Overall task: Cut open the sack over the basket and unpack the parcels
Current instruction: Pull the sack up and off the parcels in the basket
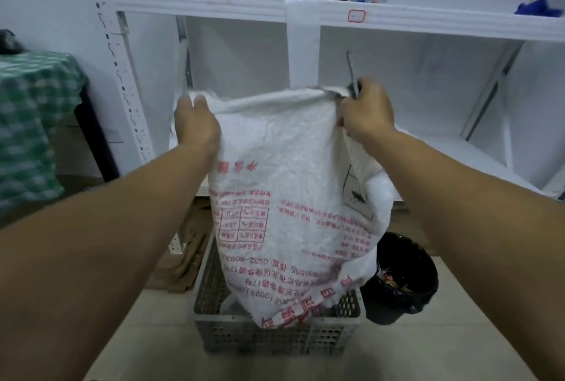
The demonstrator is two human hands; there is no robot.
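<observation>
Ahead, white shelving [214,4] fills the wall. The white woven sack [275,182], its red print upside down, hangs with its lower end inside the grey perforated basket [275,338], just beside a black bin [394,310]. Your left hand [195,127] grips the sack's top left corner, and your right hand [367,111] grips the right corner and a thin dark tool [351,70].

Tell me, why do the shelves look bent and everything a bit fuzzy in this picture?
Head view: the wide-angle lens bows the shelf rail, most strongly toward the edges; the whole frame is slightly soft, so the red print on the sack blurs; the light is flat and cool, with no hard shadows and the whites nearly washed out; the black bin stays dark inside.
</observation>
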